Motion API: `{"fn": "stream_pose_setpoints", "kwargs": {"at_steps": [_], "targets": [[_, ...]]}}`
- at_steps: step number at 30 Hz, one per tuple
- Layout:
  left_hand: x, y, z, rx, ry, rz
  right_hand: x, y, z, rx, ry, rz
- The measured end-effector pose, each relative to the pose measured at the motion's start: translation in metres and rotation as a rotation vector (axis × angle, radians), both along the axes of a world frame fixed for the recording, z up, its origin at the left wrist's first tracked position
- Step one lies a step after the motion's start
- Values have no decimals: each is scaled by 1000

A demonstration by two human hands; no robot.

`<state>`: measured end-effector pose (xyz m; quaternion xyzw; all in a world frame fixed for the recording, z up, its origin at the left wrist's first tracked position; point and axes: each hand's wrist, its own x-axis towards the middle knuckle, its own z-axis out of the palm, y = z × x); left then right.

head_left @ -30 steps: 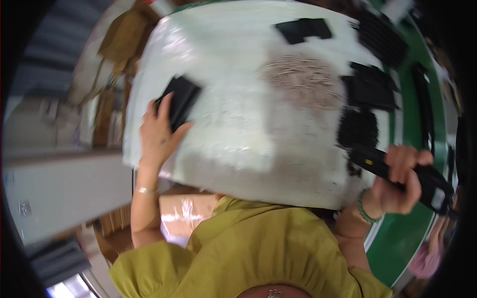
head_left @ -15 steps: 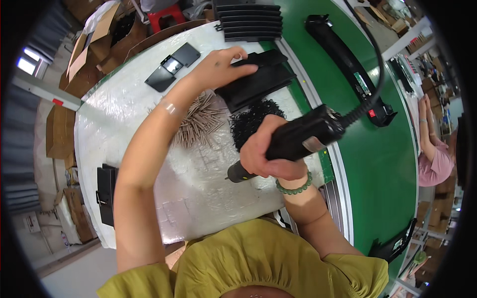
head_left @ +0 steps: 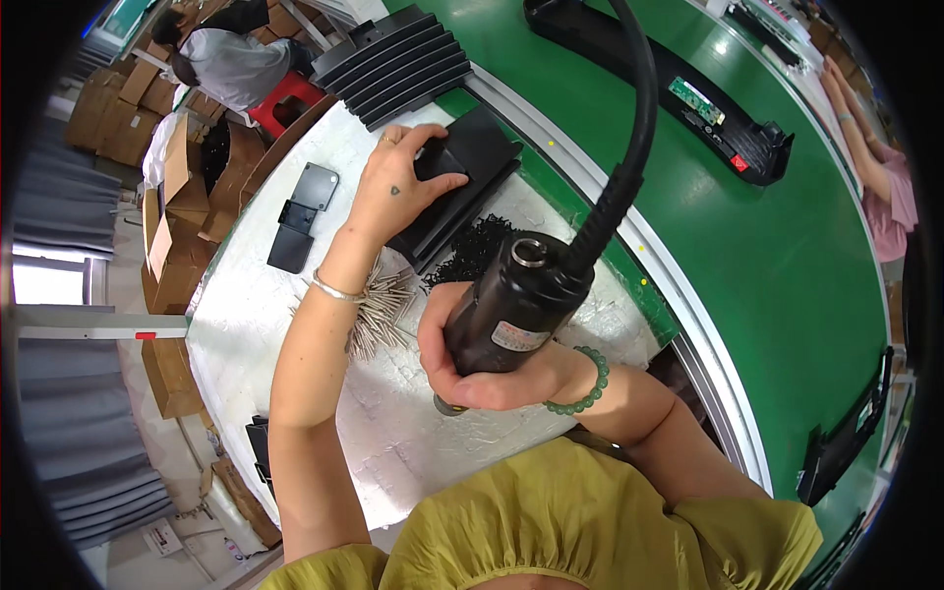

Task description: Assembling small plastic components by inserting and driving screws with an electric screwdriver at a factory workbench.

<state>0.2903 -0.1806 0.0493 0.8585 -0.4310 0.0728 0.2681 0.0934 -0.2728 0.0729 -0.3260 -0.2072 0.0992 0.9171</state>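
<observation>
Many black bits (screws, perhaps) lie partly behind the corded tool.

Black corded tool, black panels, silvery pins, green bracelet, mustard blouse

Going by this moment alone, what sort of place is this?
Likely an assembly workshop: a corded tool in the right hand, a heap of thin pins, and a long black housing with an exposed circuit board.

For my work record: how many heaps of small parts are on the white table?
2: silvery pins, partly behind the left forearm; black pieces, between the black panels and the right hand. More may be hidden.
</observation>
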Motion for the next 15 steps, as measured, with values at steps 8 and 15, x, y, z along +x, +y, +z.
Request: {"fn": "stream_pose_setpoints", "kwargs": {"at_steps": [8, 15], "targets": [[-19, 5, -6, 46, 27, -39, 2, 5, -1, -35, -4, -28], [-24, 53, 41, -300, 521, 143, 0, 4, -2, -61, -52, -145]]}}
